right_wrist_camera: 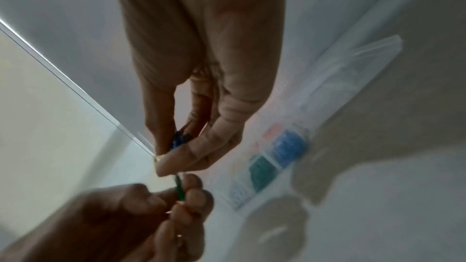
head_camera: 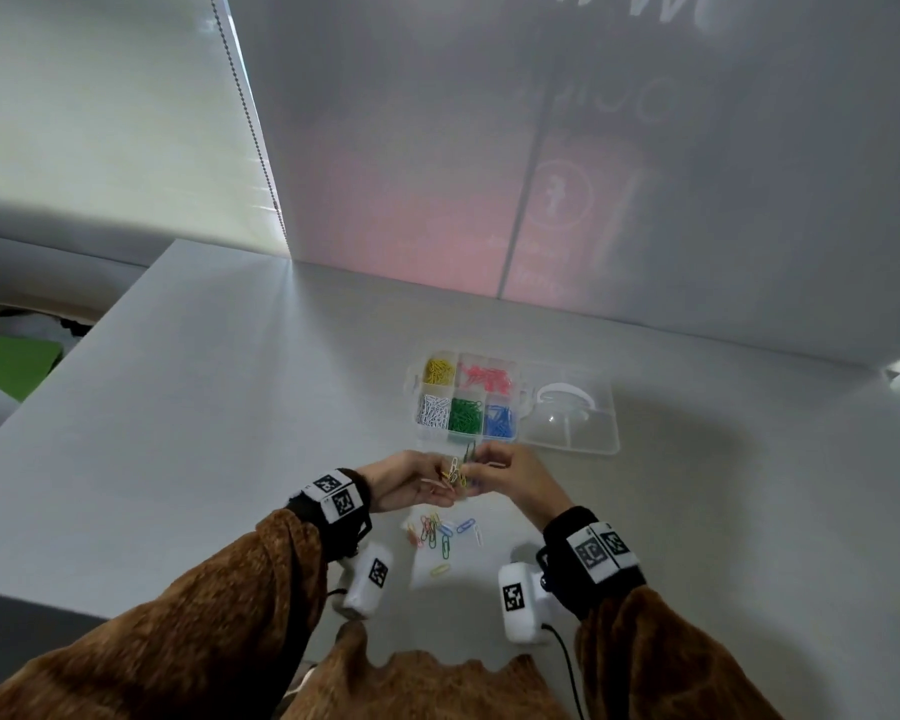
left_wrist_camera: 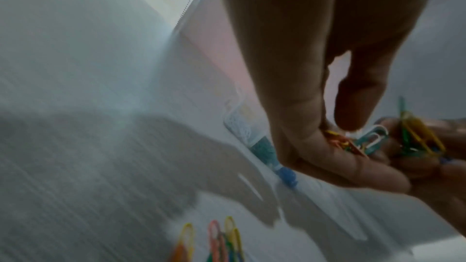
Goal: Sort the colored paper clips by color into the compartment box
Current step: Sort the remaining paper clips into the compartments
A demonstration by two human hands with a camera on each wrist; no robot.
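Observation:
A clear compartment box (head_camera: 418,387) lies open on the grey table, with yellow, red, white, green and blue clips sorted in its cells. Just in front of it, my left hand (head_camera: 427,483) cups a small bunch of mixed clips (head_camera: 455,472) in curled fingers (left_wrist_camera: 335,164). My right hand (head_camera: 489,467) meets it and pinches a green clip (right_wrist_camera: 179,187) at the top of that bunch, with blue clips (right_wrist_camera: 179,139) tucked in its palm. A loose pile of mixed clips (head_camera: 440,532) lies on the table below my hands.
The box's clear lid (head_camera: 572,418) lies flat, hinged open to the right. A lone yellow clip (head_camera: 440,570) sits nearer me. A translucent partition (head_camera: 541,148) stands behind the table; the table's left edge (head_camera: 74,350) drops off.

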